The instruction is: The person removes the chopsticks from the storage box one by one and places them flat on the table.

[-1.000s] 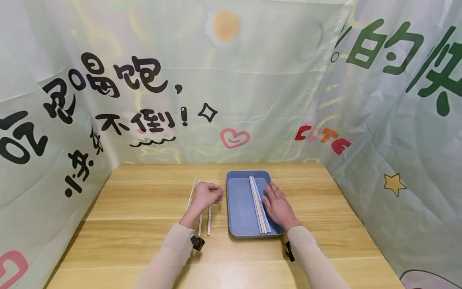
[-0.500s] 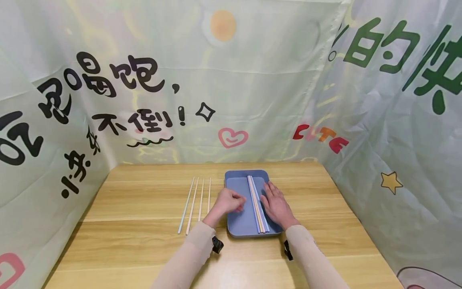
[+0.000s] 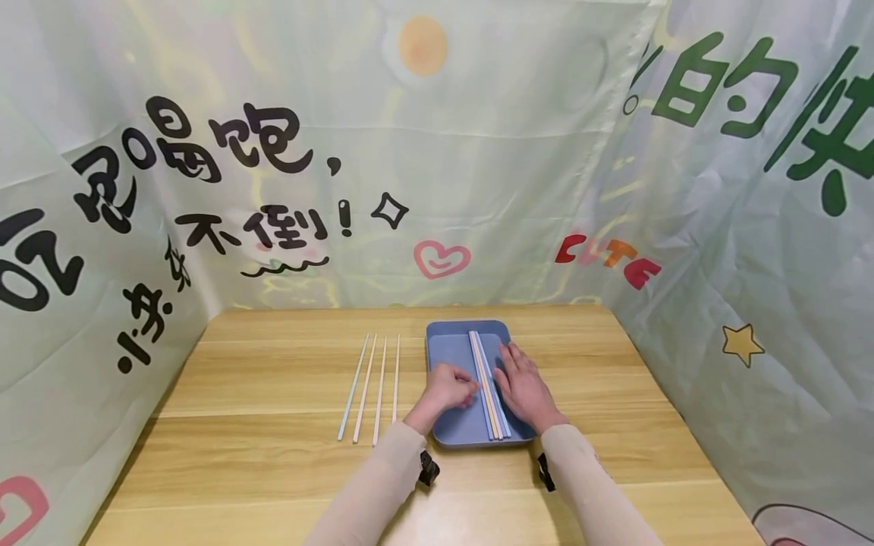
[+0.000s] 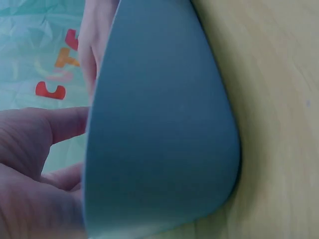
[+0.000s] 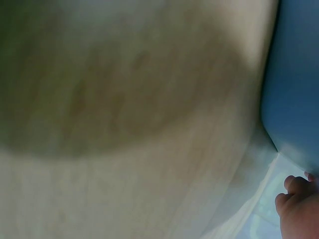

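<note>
In the head view my left hand (image 3: 447, 387) is over the blue tray (image 3: 447, 413), its fingers loosely bent and the fingertips right at the left side of a bundle of chopsticks (image 3: 486, 379). These lie lengthwise in the tray, several of them, blue, pink and cream. My right hand (image 3: 527, 387) rests along the tray's right side with straight fingers pointing away, close beside the bundle. The left wrist view shows thumb and finger (image 4: 67, 122) spread apart behind the tray wall (image 4: 159, 109), which hides the fingertips. Only part of the left hand shows in the right wrist view.
Several more chopsticks (image 3: 365, 394) lie spaced apart in a row on the wooden table (image 3: 259, 425), left of the tray. Printed cloth walls (image 3: 519, 182) stand behind and on both sides of the table.
My left hand has moved right, from above the row of chopsticks on the table into the tray, up to the bundle. My right hand has stayed at the tray's right side.
</note>
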Demonstrator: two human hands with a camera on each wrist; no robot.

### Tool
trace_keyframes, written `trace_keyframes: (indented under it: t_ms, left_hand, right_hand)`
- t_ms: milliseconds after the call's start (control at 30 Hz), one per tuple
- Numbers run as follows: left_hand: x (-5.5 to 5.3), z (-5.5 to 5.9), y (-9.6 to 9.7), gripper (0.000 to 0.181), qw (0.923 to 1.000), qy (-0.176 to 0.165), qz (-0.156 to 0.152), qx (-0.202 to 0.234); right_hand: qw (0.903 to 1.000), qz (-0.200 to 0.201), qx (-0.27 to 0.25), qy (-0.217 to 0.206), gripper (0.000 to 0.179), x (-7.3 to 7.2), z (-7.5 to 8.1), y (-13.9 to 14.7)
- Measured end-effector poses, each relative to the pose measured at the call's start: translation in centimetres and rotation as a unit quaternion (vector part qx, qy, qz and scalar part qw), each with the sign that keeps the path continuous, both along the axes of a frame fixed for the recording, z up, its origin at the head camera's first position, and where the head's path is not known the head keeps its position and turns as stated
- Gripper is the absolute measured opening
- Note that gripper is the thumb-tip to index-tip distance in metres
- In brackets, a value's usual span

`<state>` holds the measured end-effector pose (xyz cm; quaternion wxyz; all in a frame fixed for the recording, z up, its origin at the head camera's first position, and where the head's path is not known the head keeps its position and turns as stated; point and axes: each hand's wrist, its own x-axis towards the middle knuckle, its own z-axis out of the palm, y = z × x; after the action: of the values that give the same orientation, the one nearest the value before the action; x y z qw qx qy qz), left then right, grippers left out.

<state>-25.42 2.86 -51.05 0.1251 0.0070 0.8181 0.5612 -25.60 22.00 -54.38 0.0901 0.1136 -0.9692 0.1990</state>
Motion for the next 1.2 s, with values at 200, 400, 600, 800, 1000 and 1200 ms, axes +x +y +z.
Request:
trace_keyframes:
  t_ms: [200, 400, 600, 800, 1000, 1200]
  left_hand:
    - [0.0, -0.3, 1.1, 0.025, 0.9992, -0.033, 0.025, 0.004]
    - [0.2, -0.6, 1.7, 0.024, 0.9988, -0.032, 0.035, -0.007]
    - [0.1, -1.0, 2.0, 0.020, 0.9985, -0.020, 0.045, -0.021]
    - [-0.2, -1.3, 2.1, 0.021, 0.9982, -0.025, 0.055, -0.001]
    - [-0.3, -1.8, 2.4, 0.026, 0.9985, -0.007, 0.053, 0.004]
    - [-0.2, -2.0, 2.6, 0.030, 0.9982, -0.001, 0.057, -0.016]
  right_hand:
    - [1.0000, -0.002, -0.004, -0.001, 0.059, 0.0, 0.0, 0.0]
    - [0.9999, -0.006, -0.001, -0.012, 0.059, 0.1, -0.1, 0.0]
    - [0.9999, -0.007, -0.006, -0.008, 0.059, 0.0, 0.0, 0.0]
    - [1.0000, -0.008, -0.003, -0.005, 0.059, -0.1, 0.1, 0.0]
    - [0.9999, -0.007, -0.004, -0.009, 0.059, 0.0, 0.3, -0.1]
    - [0.9999, -0.007, 0.001, -0.012, 0.059, 0.0, 0.2, 0.0]
